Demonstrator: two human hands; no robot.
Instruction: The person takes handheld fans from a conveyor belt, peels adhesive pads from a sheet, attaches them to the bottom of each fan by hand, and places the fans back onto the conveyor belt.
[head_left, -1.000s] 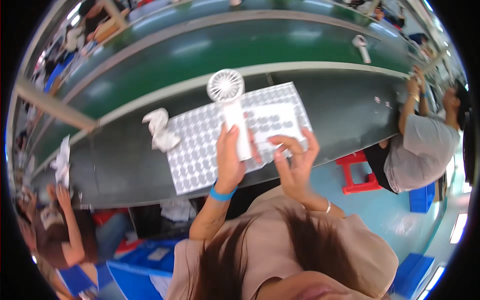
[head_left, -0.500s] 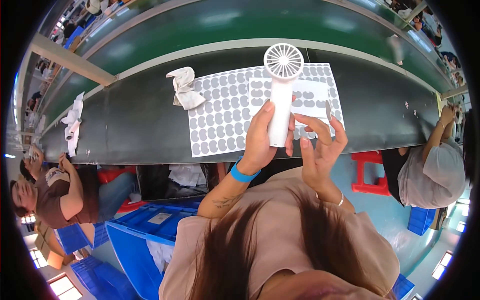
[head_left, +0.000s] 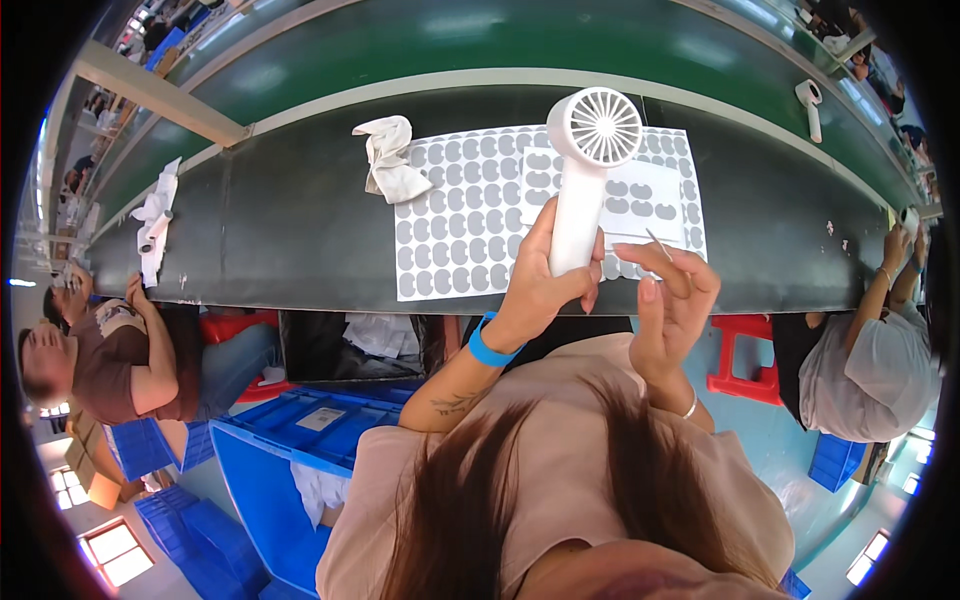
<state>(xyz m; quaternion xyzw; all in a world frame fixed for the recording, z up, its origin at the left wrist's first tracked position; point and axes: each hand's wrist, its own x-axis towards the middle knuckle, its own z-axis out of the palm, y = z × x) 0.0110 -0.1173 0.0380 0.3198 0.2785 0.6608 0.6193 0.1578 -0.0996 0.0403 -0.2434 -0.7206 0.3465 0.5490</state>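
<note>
My left hand is wrapped around the handle of a white handheld fan, its round grille up and tilted to the right. Just right of the handle is my right hand, with the thumb apart from the bent fingers. A thin grey piece, seen nearly edge-on and looking like a sticker, is held at its fingertips. Beneath both hands lies a large white sheet of grey rounded stickers, with a smaller sticker sheet on top, partly hidden by the fan.
A crumpled white cloth lies at the sheet's left corner. Another fan is on the green conveyor beyond the dark table. Co-workers sit at left and right. Blue crates and a red stool are nearby.
The fan's head has turned toward the right, and its base has risen slightly. My right hand's grey piece has turned from its broad side to nearly edge-on.
</note>
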